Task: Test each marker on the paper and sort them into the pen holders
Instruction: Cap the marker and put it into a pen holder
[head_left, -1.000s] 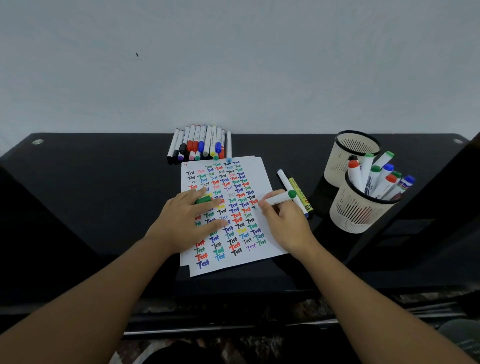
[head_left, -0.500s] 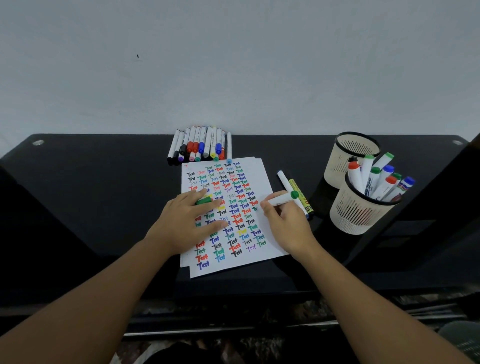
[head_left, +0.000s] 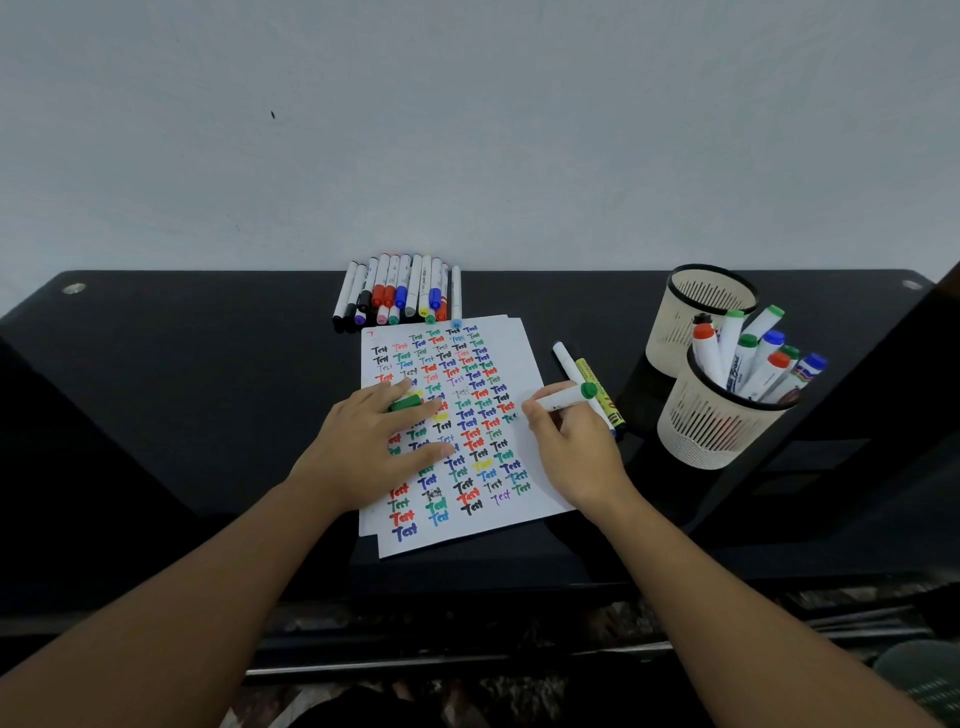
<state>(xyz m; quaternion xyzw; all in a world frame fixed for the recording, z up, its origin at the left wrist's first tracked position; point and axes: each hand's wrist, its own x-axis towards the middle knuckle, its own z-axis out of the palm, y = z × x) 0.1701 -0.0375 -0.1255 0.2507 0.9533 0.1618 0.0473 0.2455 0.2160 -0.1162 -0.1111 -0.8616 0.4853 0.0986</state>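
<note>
Right hand (head_left: 576, 447) was clamped on a white marker (head_left: 563, 399) with a green end, held near the right edge of the paper (head_left: 524, 358). The tip was hidden behind the fingers, so contact with the sheet could not be confirmed. Left hand (head_left: 371, 441) was pressed flat on the paper, fingers straight, with a green cap (head_left: 406, 403) pinned between two of them. Part of the written rows was covered by that hand.

Paper was filled with coloured "Test" marks; a second sheet edge was seen under it at the near left. Two more markers (head_left: 589, 387) were laid on the worktop (head_left: 182, 389) just right of the paper, partly hidden by the right hand. A row of untested markers (head_left: 400, 291) was lined up at the far edge of the paper; individual colours were hard to separate.

Near pen holder (head_left: 711, 431) at the right was loaded with capped markers in red, green and blue. Far pen holder (head_left: 698, 306) was partly blocked by the near one; contents could not be made out. Both forearms were cut off at the frame bottom.
</note>
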